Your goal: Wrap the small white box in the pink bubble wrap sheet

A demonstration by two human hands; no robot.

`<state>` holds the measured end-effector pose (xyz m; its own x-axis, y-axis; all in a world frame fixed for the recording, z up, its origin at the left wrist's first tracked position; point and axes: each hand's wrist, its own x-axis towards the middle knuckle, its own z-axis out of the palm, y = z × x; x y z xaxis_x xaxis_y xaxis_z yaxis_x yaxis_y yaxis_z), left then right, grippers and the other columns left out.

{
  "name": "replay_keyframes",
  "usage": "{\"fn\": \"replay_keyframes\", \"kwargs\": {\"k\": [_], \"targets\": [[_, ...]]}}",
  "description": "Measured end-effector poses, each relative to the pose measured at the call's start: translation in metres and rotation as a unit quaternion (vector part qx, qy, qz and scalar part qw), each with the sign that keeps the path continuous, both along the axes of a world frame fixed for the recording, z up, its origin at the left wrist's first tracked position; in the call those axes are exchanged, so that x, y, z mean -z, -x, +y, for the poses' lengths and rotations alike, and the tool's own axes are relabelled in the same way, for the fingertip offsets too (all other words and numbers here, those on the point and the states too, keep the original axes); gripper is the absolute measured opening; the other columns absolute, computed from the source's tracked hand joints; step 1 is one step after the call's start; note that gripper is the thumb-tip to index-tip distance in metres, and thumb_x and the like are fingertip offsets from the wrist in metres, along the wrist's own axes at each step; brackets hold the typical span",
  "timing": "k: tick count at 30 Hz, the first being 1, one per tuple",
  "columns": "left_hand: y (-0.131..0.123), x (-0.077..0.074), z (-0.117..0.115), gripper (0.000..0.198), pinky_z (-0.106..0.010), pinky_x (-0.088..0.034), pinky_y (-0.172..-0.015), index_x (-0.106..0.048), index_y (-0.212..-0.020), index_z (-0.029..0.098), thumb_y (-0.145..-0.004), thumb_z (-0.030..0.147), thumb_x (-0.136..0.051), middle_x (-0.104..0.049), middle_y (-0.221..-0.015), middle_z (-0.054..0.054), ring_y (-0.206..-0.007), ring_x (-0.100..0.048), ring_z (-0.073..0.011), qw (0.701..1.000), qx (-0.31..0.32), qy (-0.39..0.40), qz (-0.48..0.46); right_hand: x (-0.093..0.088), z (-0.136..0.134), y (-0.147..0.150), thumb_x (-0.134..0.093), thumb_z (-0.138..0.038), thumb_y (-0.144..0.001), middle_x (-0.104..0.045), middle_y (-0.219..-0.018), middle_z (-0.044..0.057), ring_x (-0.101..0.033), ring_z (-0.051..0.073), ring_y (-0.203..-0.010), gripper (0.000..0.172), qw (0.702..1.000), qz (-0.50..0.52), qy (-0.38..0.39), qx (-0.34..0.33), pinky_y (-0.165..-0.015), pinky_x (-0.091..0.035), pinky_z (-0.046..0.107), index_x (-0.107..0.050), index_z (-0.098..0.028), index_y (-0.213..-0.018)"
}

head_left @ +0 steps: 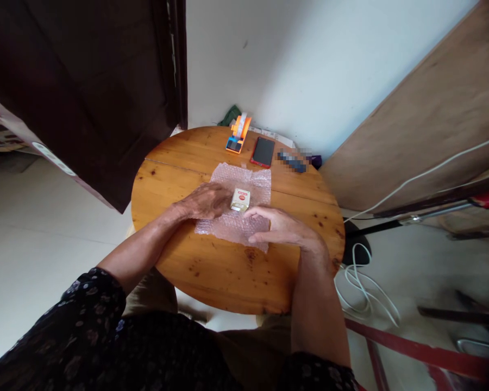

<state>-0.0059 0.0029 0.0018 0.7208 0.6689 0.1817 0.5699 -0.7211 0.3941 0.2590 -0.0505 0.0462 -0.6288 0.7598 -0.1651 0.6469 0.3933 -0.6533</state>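
A small cream-coloured box [240, 200] with red printing sits on a sheet of clear bubble wrap [232, 231], near its middle. My left hand [209, 200] rests over the left side of the wrap. Its fingers point at the box and are somewhat blurred; whether they touch it I cannot tell. To the right of the box, my right hand [283, 225] is over the wrap's right edge. Its thumb and fingers are apart, with nothing between them, and the fingertips are close to the box.
The round wooden table [224, 277] also bears an orange tape dispenser [239, 133], a red-edged phone [263, 151] and a dark, pixelated object [292, 161] at the back. A white wall stands behind. White cable [361, 290] lies coiled on the floor at right.
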Motion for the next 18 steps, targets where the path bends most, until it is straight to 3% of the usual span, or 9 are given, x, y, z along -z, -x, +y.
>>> {"fn": "replay_keyframes", "kwargs": {"k": [3, 5, 9, 11, 14, 18], "targets": [[-0.001, -0.004, -0.002, 0.032, -0.045, -0.05, -0.1, -0.068, -0.116, 0.016, -0.086, 0.02, -0.059, -0.07, -0.118, -0.013, -0.115, -0.063, -0.0303, 1.0, -0.002, 0.003, 0.003, 0.003, -0.001, 0.005, -0.082, -0.041, -0.074, -0.068, -0.124, 0.01, -0.062, 0.03, -0.115, 0.05, 0.998, -0.042, -0.034, -0.016, -0.099, -0.047, 0.043, -0.066, -0.022, -0.117], [-0.001, -0.004, -0.002, 0.028, -0.044, -0.051, -0.1, -0.069, -0.113, 0.017, -0.088, 0.021, -0.057, -0.07, -0.117, -0.012, -0.114, -0.064, -0.0293, 1.0, -0.006, 0.004, 0.0, 0.005, -0.002, 0.01, -0.081, -0.032, -0.075, -0.068, -0.12, 0.01, -0.062, 0.03, -0.114, 0.041, 0.995, -0.068, -0.066, -0.027, -0.097, -0.047, 0.042, -0.067, -0.021, -0.111], [-0.001, -0.002, -0.002, 0.033, -0.046, -0.051, -0.102, -0.068, -0.118, 0.017, -0.086, 0.02, -0.06, -0.07, -0.121, -0.012, -0.117, -0.063, -0.0301, 1.0, -0.006, -0.006, 0.008, 0.011, 0.0, 0.017, -0.066, -0.014, -0.08, -0.068, -0.096, 0.006, -0.062, 0.023, -0.094, 0.011, 0.989, -0.083, -0.119, -0.024, -0.086, -0.046, 0.035, -0.066, -0.02, -0.088], [-0.001, -0.001, -0.001, 0.035, -0.046, -0.051, -0.102, -0.068, -0.119, 0.019, -0.085, 0.02, -0.06, -0.07, -0.121, -0.011, -0.118, -0.064, -0.0295, 1.0, 0.0, -0.015, 0.007, 0.014, 0.002, 0.018, -0.059, -0.01, -0.083, -0.066, -0.087, 0.004, -0.061, 0.019, -0.085, 0.012, 0.99, -0.069, -0.125, -0.014, -0.08, -0.044, 0.032, -0.064, -0.021, -0.08], [0.0, -0.001, 0.0, 0.033, -0.044, -0.051, -0.102, -0.069, -0.116, 0.021, -0.085, 0.02, -0.06, -0.072, -0.119, -0.01, -0.118, -0.064, -0.0283, 1.0, 0.006, -0.022, 0.005, 0.015, 0.004, 0.016, -0.065, -0.019, -0.085, -0.064, -0.086, 0.003, -0.06, 0.019, -0.082, 0.005, 0.993, -0.047, -0.105, -0.008, -0.077, -0.043, 0.031, -0.064, -0.02, -0.081], [0.0, -0.001, 0.001, 0.034, -0.046, -0.051, -0.102, -0.069, -0.118, 0.02, -0.085, 0.021, -0.061, -0.071, -0.12, -0.011, -0.118, -0.065, -0.0295, 1.0, 0.009, -0.016, -0.005, 0.013, 0.003, 0.017, -0.081, -0.033, -0.077, -0.066, -0.097, 0.005, -0.06, 0.023, -0.095, 0.024, 0.992, -0.071, -0.1, -0.02, -0.081, -0.043, 0.033, -0.065, -0.021, -0.09]]}}
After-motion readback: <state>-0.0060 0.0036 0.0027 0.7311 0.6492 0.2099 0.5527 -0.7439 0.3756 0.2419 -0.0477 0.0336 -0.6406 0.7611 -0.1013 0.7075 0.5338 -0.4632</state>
